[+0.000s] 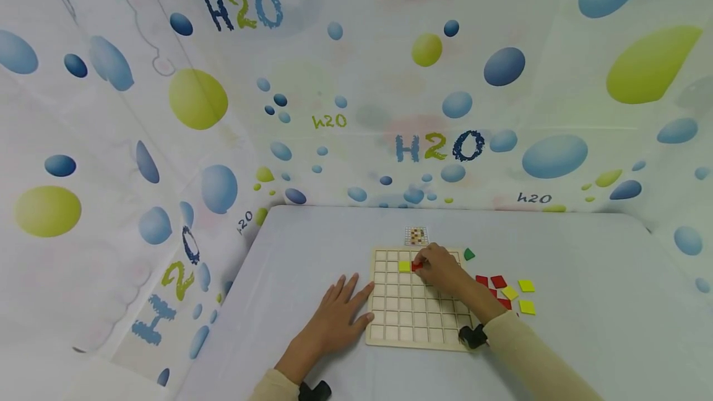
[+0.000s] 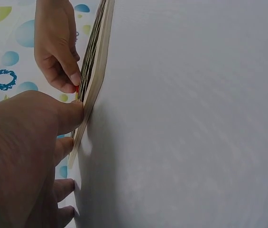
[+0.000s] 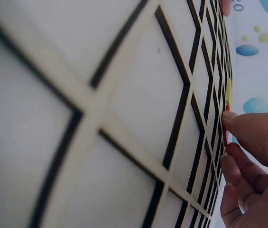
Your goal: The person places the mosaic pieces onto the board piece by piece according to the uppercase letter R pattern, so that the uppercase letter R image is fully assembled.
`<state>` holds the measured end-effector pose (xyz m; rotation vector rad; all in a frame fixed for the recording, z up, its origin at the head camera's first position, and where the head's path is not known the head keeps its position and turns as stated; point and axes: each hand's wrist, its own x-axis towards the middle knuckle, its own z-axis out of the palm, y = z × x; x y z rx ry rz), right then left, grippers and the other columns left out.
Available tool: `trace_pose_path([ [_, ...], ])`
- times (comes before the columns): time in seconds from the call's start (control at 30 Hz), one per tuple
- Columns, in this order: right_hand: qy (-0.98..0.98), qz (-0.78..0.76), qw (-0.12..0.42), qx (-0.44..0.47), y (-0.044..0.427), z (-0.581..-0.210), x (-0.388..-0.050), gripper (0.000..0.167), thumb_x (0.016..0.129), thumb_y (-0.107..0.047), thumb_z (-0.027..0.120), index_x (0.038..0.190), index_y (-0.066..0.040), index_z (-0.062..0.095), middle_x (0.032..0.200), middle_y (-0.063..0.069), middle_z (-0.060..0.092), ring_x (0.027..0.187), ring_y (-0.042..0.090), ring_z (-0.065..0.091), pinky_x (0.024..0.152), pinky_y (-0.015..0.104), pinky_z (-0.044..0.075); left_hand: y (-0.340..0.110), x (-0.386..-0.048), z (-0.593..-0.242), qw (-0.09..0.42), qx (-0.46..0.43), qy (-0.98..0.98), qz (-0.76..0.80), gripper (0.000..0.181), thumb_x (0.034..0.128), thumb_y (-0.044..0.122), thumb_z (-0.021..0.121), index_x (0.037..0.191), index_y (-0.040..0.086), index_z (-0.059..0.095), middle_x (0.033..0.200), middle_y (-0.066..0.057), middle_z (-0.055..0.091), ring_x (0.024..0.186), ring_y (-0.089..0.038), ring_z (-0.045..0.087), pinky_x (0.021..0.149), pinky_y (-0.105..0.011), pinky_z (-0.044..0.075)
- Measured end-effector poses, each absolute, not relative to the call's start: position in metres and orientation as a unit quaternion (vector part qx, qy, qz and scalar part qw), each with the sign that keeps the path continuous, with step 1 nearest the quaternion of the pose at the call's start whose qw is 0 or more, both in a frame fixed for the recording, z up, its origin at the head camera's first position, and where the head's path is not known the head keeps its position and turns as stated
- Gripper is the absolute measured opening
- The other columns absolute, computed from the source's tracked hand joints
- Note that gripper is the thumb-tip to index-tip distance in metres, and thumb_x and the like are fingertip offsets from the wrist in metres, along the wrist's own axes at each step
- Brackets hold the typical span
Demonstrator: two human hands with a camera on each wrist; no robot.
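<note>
A square wooden grid board [image 1: 398,332] lies on the white table. My right hand [image 1: 440,270] is over the board's far part, pinching a small red square tile [image 1: 416,267] between thumb and fingers at a cell. Just left of it, a yellow square tile [image 1: 404,267] sits in the grid. In the right wrist view the red tile [image 3: 226,135] shows between thumb and fingertips; whether it lies fully in its cell I cannot tell. My left hand [image 1: 337,320] rests on the table with fingers spread, its thumb and a finger touching the board's left edge.
Several loose tiles, red [image 1: 498,281] and yellow [image 1: 526,286], lie right of the board, partly behind my right forearm. A green piece [image 1: 469,254] is by the far right corner. Behind the board lies a small card [image 1: 416,236] printed with a coloured grid.
</note>
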<state>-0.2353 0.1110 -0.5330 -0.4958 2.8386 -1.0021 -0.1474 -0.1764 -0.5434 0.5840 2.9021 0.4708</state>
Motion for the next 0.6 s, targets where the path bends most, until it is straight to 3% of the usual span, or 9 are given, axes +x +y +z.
trace_pose_path([
  [0.27, 0.94, -0.311, 0.041, -0.132, 0.142, -0.531, -0.215, 0.012, 0.098, -0.015, 0.076, 0.108, -0.012, 0.071, 0.115, 0.009, 0.062, 0.107, 0.027, 0.063, 0.096, 0.051, 0.055, -0.176, -0.147, -0.546, 0.072, 0.197, 0.965, 0.157, 0.065, 0.1068, 0.055, 0.05, 0.166, 0.031, 0.036, 0.175, -0.011, 0.024, 0.162, -0.042, 0.016, 0.128, -0.062, 0.019],
  [0.6, 0.968, -0.248, -0.003, -0.048, 0.227, -0.535, -0.19, 0.031, 0.094, -0.022, 0.079, 0.114, -0.003, 0.067, 0.106, 0.019, 0.063, 0.095, 0.031, 0.061, 0.082, 0.06, 0.056, -0.176, -0.146, -0.543, 0.067, 0.2, 0.964, 0.159, 0.064, 0.1072, 0.051, 0.051, 0.165, 0.028, 0.038, 0.175, -0.014, 0.025, 0.162, -0.044, 0.016, 0.128, -0.064, 0.019],
])
